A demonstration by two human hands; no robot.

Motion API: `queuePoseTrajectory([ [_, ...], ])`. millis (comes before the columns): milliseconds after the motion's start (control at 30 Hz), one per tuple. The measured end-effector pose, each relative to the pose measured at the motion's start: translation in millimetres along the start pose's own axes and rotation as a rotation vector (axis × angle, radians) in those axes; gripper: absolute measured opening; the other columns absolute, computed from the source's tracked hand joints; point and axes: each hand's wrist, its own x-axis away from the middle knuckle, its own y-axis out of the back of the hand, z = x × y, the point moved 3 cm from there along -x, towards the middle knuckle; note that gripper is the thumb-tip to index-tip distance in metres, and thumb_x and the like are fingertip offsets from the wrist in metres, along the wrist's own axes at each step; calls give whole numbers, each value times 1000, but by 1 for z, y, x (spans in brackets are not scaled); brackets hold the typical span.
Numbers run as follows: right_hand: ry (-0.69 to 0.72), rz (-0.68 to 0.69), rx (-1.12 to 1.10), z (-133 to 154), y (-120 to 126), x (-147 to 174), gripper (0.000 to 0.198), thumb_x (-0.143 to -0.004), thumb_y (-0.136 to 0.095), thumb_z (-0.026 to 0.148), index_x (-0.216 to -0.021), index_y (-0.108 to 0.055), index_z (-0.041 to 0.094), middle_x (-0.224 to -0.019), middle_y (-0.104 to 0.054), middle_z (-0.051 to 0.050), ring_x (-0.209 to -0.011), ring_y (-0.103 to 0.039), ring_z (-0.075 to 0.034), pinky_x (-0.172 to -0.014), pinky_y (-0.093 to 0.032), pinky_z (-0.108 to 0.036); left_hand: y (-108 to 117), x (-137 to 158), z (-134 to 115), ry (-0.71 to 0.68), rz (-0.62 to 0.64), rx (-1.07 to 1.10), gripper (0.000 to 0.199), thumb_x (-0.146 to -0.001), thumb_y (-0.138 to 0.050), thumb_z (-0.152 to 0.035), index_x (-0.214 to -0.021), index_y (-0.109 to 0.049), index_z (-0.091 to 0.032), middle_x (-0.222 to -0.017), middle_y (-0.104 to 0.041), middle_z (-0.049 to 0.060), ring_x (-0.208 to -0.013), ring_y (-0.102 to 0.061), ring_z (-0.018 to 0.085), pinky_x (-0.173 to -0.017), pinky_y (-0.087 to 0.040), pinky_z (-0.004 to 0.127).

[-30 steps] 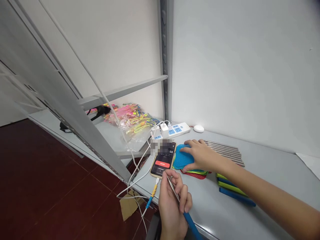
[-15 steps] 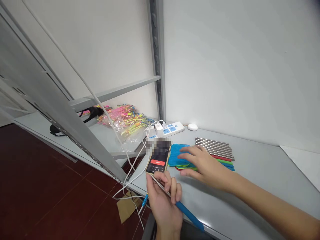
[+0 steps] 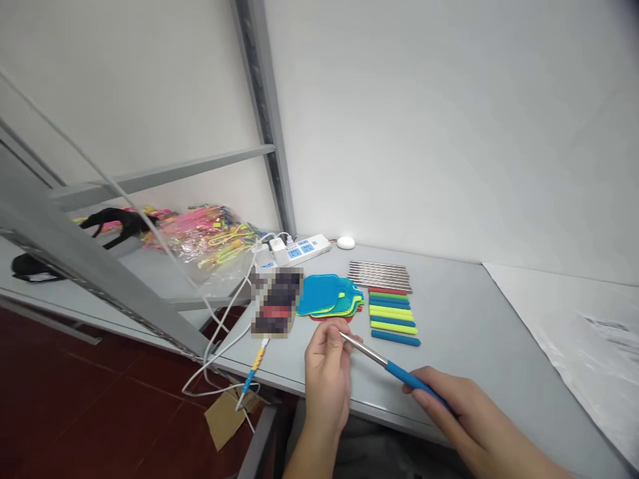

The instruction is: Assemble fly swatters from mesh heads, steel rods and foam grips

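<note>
My left hand [image 3: 329, 362] is closed round the tip of a thin metal rod [image 3: 368, 351]. A blue handle sleeve [image 3: 407, 377] covers the rod's other end, and my right hand [image 3: 452, 402] grips it. The rod slants down to the right above the table's front edge. Just beyond my left hand lie overlapping flat mesh paddles like fly-swatter heads [image 3: 319, 295], blue on top with teal, yellow and red below. To their right is a column of coloured handle sleeves [image 3: 392, 313] in red, green, blue and yellow. Behind these rests a row of bare metal rods [image 3: 379, 276].
A phone [image 3: 277, 306], partly blurred, lies left of the paddles with a cable attached. Behind it are a white power strip [image 3: 307, 248] and a small white case [image 3: 345, 243]. A grey rack post [image 3: 267, 100] stands behind. White plastic sheeting [image 3: 574, 319] covers the right side.
My right hand has moved from over the paddles to the blue handle and grips it. My left hand now holds the rod's tip. The view has shifted right, uncovering the handle sleeves.
</note>
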Motion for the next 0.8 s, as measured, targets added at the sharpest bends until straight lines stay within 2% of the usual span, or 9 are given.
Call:
queuePoseTrajectory([
  [67,-51,-25,6,-12,12,11,33,-100,-36,45,-91,-60,23,-80,-64,0,-74,-57,-16,-69,-43,-24,-4,4,9,15,86,-122,26,-90,-61,-41,-80,-65,-18,-86,-55,3,-82,-54,15,-81,-46,29],
  [233,-108,-118,20,-31,33,27,40,-98,-39,50,-82,-61,21,-71,-59,1,-66,-52,-14,-63,-38,-25,-23,14,16,26,163,-271,27,-91,-59,-43,-81,-66,-18,-86,-58,4,-85,-56,18,-83,-44,30],
  [333,-121,-171,-44,-34,41,32,40,-97,-42,51,-83,-64,21,-74,-62,0,-71,-54,-16,-65,-39,-26,-37,21,20,41,212,-275,26,-92,-58,-43,-86,-65,-19,-87,-59,5,-85,-56,18,-81,-44,28],
  [433,-142,-180,-135,-34,43,36,40,-97,-42,52,-87,-67,22,-81,-64,-1,-78,-55,-18,-71,-40,-27,-51,34,32,129,302,-190,29,-91,-57,-47,-100,-65,-20,-95,-60,6,-85,-55,18,-80,-46,29],
  [500,-149,-140,-215,-34,39,37,41,-97,-42,53,-86,-67,22,-77,-59,-1,-76,-52,-17,-70,-39,-27,-60,45,40,191,370,-97,34,-92,-54,-50,-106,-64,-21,-98,-59,7,-88,-54,19,-79,-46,30],
  [600,-156,-29,-417,-37,29,34,44,-97,-41,55,-87,-65,19,-63,-43,3,-60,-38,-12,-56,-31,-24,-66,54,43,247,426,43,36,-96,-46,-50,-106,-64,-21,-100,-59,8,-90,-55,20,-74,-47,29],
  [667,-153,51,-588,-39,22,30,44,-97,-41,55,-92,-64,18,-58,-35,6,-54,-28,-10,-50,-24,-23,-66,54,42,275,451,87,34,-96,-45,-49,-97,-64,-21,-98,-61,9,-92,-56,21,-70,-47,28],
  [733,-143,95,-707,-39,17,27,42,-96,-43,55,-96,-61,17,-59,-33,7,-52,-26,-9,-48,-21,-23,-64,52,42,288,478,74,33,-94,-50,-49,-86,-63,-20,-90,-63,9,-97,-57,24,-65,-46,26],
  [800,-136,116,-761,-38,13,26,40,-95,-45,55,-93,-59,18,-60,-33,7,-52,-25,-8,-47,-20,-23,-61,50,43,290,517,30,35,-90,-56,-51,-79,-63,-18,-79,-63,11,-101,-57,27,-57,-43,23],
])
